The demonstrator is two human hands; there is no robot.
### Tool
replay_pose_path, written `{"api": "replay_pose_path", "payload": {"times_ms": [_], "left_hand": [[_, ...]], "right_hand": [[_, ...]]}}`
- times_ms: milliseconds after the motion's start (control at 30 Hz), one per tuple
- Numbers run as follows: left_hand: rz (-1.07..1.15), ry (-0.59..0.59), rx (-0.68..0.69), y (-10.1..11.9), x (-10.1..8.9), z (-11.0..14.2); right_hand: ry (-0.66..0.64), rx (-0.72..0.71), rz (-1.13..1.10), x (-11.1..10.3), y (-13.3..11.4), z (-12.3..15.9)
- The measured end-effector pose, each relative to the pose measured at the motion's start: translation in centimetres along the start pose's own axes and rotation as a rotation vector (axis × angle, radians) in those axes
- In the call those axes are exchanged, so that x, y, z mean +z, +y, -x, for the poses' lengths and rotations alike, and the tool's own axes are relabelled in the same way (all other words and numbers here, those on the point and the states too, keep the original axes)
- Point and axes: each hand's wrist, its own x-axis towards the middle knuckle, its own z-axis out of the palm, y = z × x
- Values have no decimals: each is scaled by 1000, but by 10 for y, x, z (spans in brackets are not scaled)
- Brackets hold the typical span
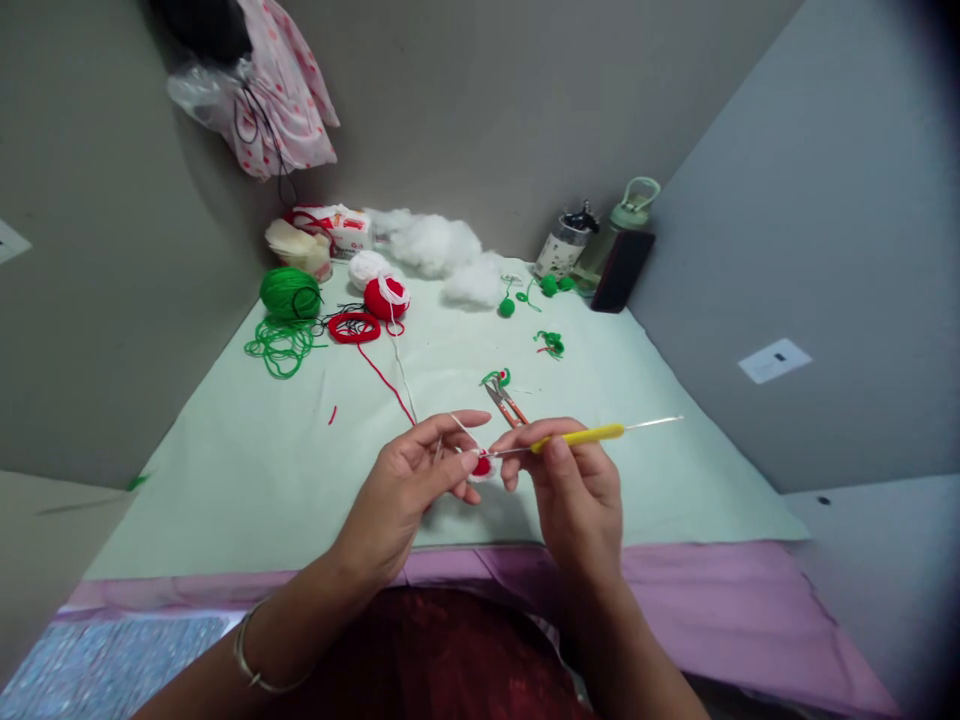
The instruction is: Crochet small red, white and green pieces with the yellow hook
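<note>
Between thumb and fingers, my left hand [416, 470] pinches a small round crochet piece [481, 466], red in the middle with a white edge. A strand of white yarn [465, 430] runs over its raised index finger. My right hand [577, 490] is closed on the yellow handle of a crochet hook [589, 436]; the hook's left tip meets the top edge of the piece, and its other metal end points right. Just beyond my hands lie orange-handled thread snips [508, 404], partly hidden by my right fingers, against a small green and red crochet scrap [495, 378].
Green yarn [290, 294], red yarn [386, 299] and white yarn [367, 268] sit at the back left. White stuffing [435, 245] lies along the back wall. A phone [623, 271] leans on a green bottle [600, 245] beside a patterned cup [561, 250]. Small green crochet pieces [551, 344] lie right of centre.
</note>
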Motion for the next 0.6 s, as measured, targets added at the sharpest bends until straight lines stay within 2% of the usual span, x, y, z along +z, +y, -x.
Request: {"api": "replay_pose_path", "payload": {"times_ms": [200, 367, 500, 567, 600], "left_hand": [[-164, 34, 105, -5, -3, -1], [-274, 95, 170, -7, -3, 2], [-447, 179, 379, -13, -1, 5], [-440, 206, 434, -15, 1, 6], [-386, 208, 405, -16, 2, 5]], "right_hand": [[-30, -280, 336, -1, 0, 11], [-135, -362, 426, -3, -1, 8], [-182, -476, 557, -4, 0, 8], [-185, -570, 698, -4, 5, 10], [-187, -615, 791, -5, 8, 12]]}}
